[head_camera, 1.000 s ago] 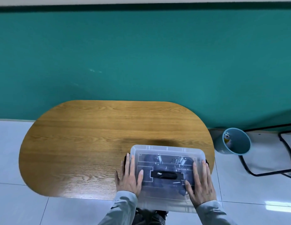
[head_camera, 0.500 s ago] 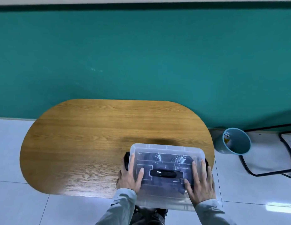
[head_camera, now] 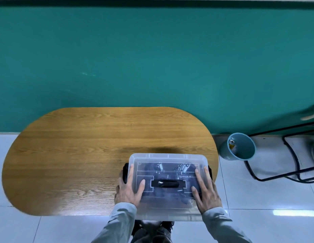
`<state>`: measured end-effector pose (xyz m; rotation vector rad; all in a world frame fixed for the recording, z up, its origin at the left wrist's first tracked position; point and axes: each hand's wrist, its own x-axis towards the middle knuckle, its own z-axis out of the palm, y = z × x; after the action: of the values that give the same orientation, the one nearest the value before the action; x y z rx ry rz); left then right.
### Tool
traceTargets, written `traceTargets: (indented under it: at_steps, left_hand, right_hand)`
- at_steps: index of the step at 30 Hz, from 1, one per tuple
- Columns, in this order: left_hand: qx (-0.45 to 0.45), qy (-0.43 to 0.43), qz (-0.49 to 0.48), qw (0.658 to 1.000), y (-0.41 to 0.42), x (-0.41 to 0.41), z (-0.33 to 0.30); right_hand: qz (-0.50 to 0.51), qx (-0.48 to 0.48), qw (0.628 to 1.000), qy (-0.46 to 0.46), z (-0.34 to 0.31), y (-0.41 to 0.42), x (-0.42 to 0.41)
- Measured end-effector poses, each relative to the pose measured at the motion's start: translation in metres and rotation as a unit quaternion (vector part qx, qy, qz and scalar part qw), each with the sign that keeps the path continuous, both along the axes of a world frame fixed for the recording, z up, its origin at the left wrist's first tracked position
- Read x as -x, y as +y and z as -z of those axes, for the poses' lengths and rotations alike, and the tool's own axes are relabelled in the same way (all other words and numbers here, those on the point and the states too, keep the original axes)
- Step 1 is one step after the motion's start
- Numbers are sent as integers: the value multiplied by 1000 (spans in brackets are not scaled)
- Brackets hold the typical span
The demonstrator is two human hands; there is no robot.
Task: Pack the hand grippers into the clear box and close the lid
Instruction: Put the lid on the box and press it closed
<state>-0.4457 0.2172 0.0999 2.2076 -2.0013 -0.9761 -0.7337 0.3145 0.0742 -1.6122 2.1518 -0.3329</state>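
Both hands, left [head_camera: 129,190] and right [head_camera: 206,191], press flat with straight fingers on the lid [head_camera: 167,157] of the clear box [head_camera: 168,213] at the wooden table's [head_camera: 82,155] near edge, hand grippers [head_camera: 182,168] inside, no writing legible.

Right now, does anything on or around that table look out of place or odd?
One thing: the clear box sits at the wooden table's near edge and seems to overhang it. The left hand and right hand press flat on its lid. A can lies in the blue bin.
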Motion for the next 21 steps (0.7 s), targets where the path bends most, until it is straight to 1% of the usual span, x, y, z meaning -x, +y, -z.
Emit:
traceTargets:
  at_steps: [7, 12, 16, 19, 21]
  left_hand:
    - [26, 12, 0, 1000, 0, -2, 1]
    - [28, 20, -2, 999, 0, -2, 4]
    - [44, -18, 12, 999, 0, -3, 7]
    - [39, -61, 16, 997, 0, -1, 5]
    - [34, -76, 21, 996, -1, -1, 6]
  right_hand:
    - [-4, 4, 1000, -6, -4, 2, 4]
    - [-8, 1, 1000, -3, 4, 2, 8]
    - [12, -18, 999, 31, 9, 6, 9]
    - [20, -37, 999, 16, 11, 5, 12]
    - [6, -37, 999, 1, 8, 2, 12]
